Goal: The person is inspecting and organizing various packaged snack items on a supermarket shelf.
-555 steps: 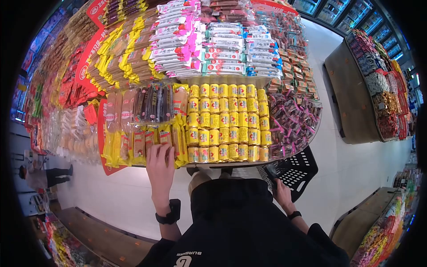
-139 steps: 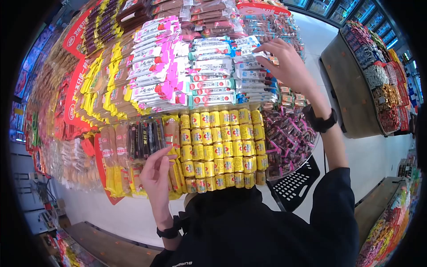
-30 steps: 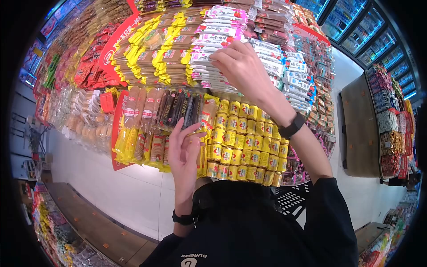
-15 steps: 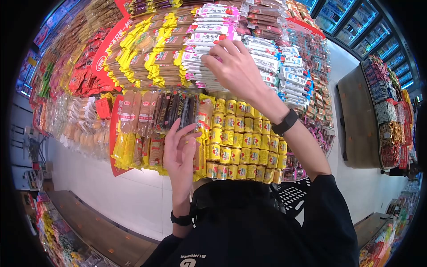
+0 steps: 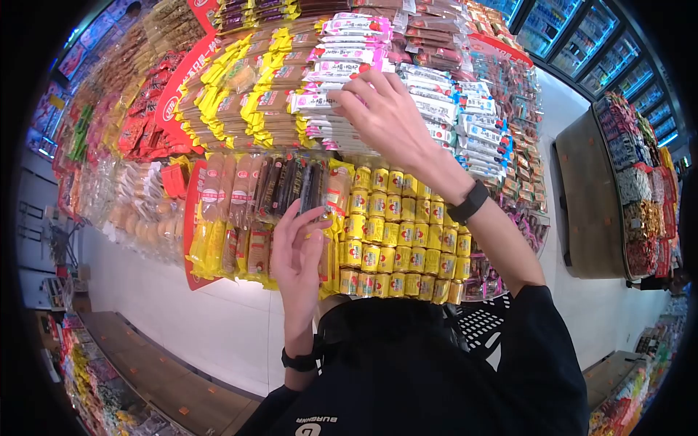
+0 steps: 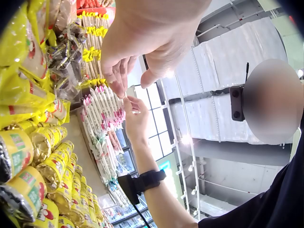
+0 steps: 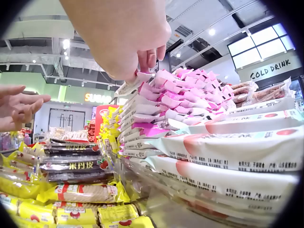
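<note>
My right hand (image 5: 389, 120) is over the stack of white-and-pink wrapped bars (image 5: 352, 52), its wrist bent down. Between its thumb and fingers it pinches one white-and-pink bar (image 5: 311, 102), whose left end juts out over the brown packs with yellow ends (image 5: 273, 97). The right wrist view shows these fingertips at the end of the top bar (image 7: 135, 84). My left hand (image 5: 297, 251) hovers with loosely bent fingers and nothing in them, in front of the dark wrapped sticks (image 5: 291, 182) and beside the rows of small yellow cans (image 5: 392, 232).
White-and-blue bars (image 5: 480, 131) lie right of the pink stack. Purple-wrapped sweets (image 5: 520, 225) fill the bin's right corner. A black basket (image 5: 480, 320) stands below, partly hidden by my body. Another display bin (image 5: 592, 189) stands across the aisle, with lit fridges (image 5: 582, 36) behind.
My right hand has gone from the basket to the white-and-blue bars, then left to the pink stack. The pinched bar now juts further left. My left hand has lifted off the brown packs.
</note>
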The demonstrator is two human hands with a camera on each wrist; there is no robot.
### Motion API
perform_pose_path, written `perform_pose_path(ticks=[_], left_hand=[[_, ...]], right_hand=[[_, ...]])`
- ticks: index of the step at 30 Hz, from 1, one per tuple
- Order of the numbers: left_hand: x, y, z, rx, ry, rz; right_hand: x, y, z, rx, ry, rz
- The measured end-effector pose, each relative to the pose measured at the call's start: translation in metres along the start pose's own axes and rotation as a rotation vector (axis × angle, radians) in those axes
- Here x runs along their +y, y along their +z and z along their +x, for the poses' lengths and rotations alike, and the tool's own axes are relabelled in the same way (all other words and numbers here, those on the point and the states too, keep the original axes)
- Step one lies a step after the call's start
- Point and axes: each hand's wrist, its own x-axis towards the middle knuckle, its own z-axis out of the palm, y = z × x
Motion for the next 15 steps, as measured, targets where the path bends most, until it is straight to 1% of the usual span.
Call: perform_pose_path(ticks=[4,7,11,14,15], left_hand=[[-0.001,0.000,0.000,0.001,0.006,0.008],[-0.002,0.002,0.001,-0.001,0.009,0.010],[0.000,0.002,0.000,0.002,0.015,0.024],[0.002,0.001,0.001,0.009,0.020,0.032],[0.003,0.002,0.001,0.009,0.018,0.033]], right_hand=[[0.017,0.001,0.016,0.131,0.066,0.000],[0.036,0.007,0.025,0.043,0.060,-0.056],[0.039,0.009,0.027,0.017,0.056,-0.048],[0.036,0.006,0.027,0.036,0.075,-0.010],[0.038,0.004,0.027,0.080,0.097,0.015]])
